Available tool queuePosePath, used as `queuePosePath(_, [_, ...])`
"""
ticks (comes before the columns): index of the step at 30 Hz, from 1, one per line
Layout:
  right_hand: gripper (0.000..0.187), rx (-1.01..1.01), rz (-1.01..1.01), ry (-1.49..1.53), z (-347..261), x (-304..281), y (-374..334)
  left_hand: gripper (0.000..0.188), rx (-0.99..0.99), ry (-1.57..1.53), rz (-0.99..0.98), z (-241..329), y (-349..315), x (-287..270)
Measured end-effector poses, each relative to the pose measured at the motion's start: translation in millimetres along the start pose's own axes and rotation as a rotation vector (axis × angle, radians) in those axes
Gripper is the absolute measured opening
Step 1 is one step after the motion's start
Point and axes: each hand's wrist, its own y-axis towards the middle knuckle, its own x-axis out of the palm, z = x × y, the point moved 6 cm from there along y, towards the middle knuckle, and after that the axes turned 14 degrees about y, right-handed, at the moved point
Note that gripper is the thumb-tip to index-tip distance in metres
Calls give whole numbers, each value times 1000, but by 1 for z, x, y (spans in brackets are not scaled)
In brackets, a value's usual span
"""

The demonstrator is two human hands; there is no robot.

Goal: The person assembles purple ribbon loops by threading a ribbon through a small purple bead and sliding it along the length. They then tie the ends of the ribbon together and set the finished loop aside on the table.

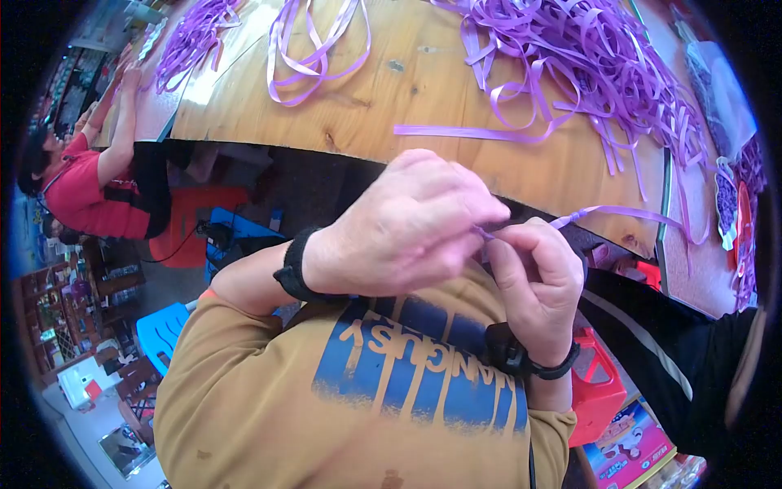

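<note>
My left hand (407,224), with a black band at its wrist, is closed just off the table's front edge, its fingertips curled down. Close beside it, my right hand (539,281) pinches a thin purple ribbon (627,211) between thumb and forefinger. A bit of the ribbon shows between the two hands, and the left fingertips appear to close on it too, though they are partly hidden. Behind the right hand the ribbon has a small knot (577,216) and runs right over the table's edge. A loose ribbon end (456,131) lies flat on the wood beyond my hands.
The wooden table (244,114) spans the far side. A big tangle of purple ribbons (586,49) covers its right part; a looped ribbon bundle (314,69) and another pile (191,45) lie left. A person in red (102,183) works at left. A red stool (599,383) stands right.
</note>
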Motion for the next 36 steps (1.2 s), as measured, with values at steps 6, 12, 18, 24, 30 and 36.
queuePosePath(6, [11, -42, -51, -73, -2, 4, -2, 18, 169, 256, -146, 14, 3, 11])
queuePosePath(12, [10, -8, -131, 1, -14, 0, -5, 15, 200, -26, -186, 11, 0, 8])
queuePosePath(18, [9, 239, -19, 621, -17, -8, 2, 78, -324, -1334, -699, 15, 4, 48])
queuePosePath(24, [13, -98, 219, 967, -26, -42, 17, 43, -296, -1322, -898, 13, -6, 67])
queuePosePath(30, [13, -92, -240, 633, -22, -61, -13, 24, -199, -686, -598, -37, -30, 30])
queuePosePath(36, [12, -8, -927, 487, -30, -11, -27, 38, 47, -1151, -703, -24, -70, -27])
